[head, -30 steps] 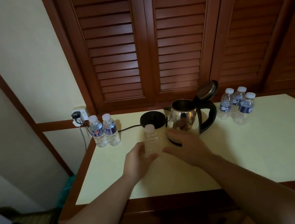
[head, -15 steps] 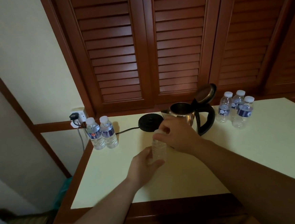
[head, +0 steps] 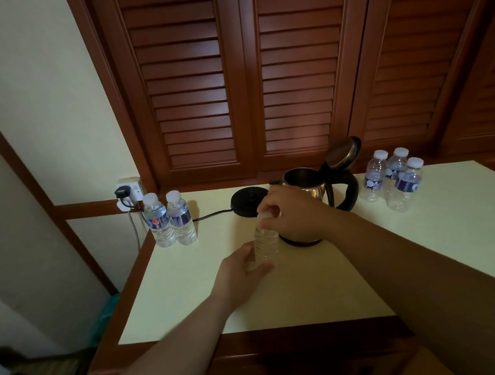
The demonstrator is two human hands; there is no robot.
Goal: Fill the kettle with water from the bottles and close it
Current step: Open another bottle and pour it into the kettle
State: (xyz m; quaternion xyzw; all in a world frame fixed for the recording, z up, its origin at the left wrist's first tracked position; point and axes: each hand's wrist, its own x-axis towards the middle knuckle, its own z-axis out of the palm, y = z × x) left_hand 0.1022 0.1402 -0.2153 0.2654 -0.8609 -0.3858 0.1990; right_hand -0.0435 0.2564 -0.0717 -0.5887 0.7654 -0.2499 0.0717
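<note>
Two hands on one small clear bottle near the middle of the cream worktop. Left hand wraps the bottle's lower part, thumb across the front, fingers curled round the base. Right hand comes over the top, fingertips pinching the white cap. Bottle upright, standing on or just above the worktop; cannot tell which. No label visible on it.

Just behind the right hand: steel kettle, on the worktop, off its base, lid tilted up and open, black handle facing right. Kettle body partly hidden by the right hand. Water level inside not visible.

Black round base just left of the kettle, apart from it, cord running left toward the wall socket, with a plug in it.

Two labelled bottles with white caps stand side by side, touching, at the far-left corner of the worktop, near the socket. Three more bottles clustered at the far right, beyond the kettle handle, caps on.

Behind everything: brown louvred wooden doors. Cream wall to the left.
</note>
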